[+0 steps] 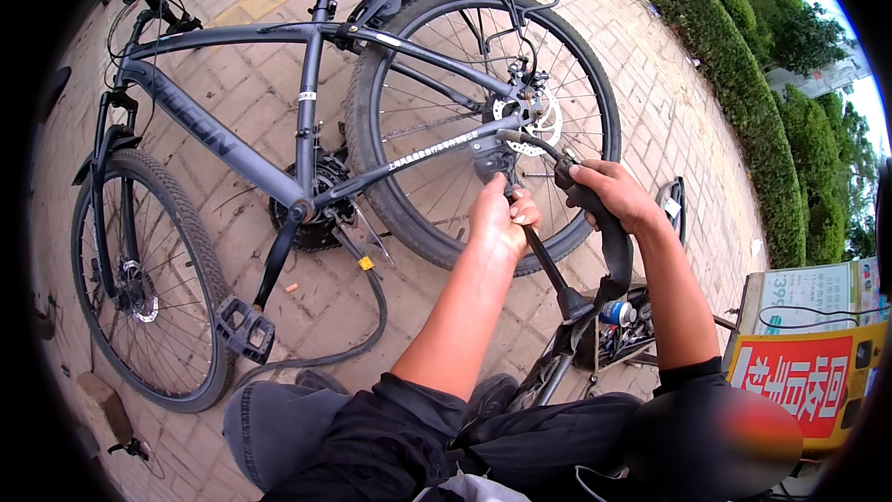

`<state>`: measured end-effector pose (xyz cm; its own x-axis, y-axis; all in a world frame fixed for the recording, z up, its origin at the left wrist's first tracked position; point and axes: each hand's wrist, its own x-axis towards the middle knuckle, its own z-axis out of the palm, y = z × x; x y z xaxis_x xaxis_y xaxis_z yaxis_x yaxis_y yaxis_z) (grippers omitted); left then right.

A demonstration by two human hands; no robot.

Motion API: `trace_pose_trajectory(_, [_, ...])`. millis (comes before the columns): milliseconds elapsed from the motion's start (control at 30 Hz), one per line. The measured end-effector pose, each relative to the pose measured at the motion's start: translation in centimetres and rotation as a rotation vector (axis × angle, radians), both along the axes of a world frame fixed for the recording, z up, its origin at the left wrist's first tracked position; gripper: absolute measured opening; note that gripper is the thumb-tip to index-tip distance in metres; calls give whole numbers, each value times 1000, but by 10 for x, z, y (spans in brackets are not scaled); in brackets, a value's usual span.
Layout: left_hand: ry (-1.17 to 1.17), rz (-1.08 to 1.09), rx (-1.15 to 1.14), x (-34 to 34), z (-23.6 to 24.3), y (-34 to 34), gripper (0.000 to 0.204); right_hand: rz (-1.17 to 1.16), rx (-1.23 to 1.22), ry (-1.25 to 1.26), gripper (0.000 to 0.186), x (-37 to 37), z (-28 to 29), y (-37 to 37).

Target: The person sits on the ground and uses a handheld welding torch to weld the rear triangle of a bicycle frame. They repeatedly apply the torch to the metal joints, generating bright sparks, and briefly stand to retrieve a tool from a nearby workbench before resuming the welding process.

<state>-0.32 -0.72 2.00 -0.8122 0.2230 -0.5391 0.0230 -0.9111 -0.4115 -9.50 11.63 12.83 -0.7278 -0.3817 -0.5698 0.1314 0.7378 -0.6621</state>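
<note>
Nearest the camera, along the lower edge of the view, the person's dark trousers [548,423] and a dark sleeve [376,432] are seen. Beyond them, the left hand [502,216] is closed round a black rod [548,260], whose shaft slants down from the fist to a flared end; what is joined to its top cannot be told. By the right hand [615,193], a dark rubber tube [617,246] is gripped between thumb and bent fingers. A narrow end is pointed leftward from the fingers, and the limp length is hung below them, near the rod's flared end; whether the two touch cannot be told.

Behind both hands, a grey bicycle [223,144] is seen side-on, its rear wheel [595,84] nearest them. It is carried by brick paving [423,316], on which a black hose [382,307] with a yellow tag [365,263] is laid left of the person's forearms. Below the right hand, a blue-and-white bottle [614,313] is set among cluttered tools [641,335]. The paving's right edge is bordered by a hedge [743,84], and a yellow-and-red sign [806,386] is placed nearer its lower right corner.
</note>
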Motion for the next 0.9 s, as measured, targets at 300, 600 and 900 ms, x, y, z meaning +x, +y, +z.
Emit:
trace_pose_trajectory(300, [-45, -20, -28, 1, 5, 1, 41, 9, 105, -5, 33, -1, 17, -16])
trace_pose_trajectory(600, [-10, -2, 25, 0, -4, 2, 33, 47, 141, -26, 32, -12, 16, -19])
trace_pose_trajectory(900, [-7, -7, 8, 0, -4, 3, 33, 70, 169, -61, 32, -18, 24, -24])
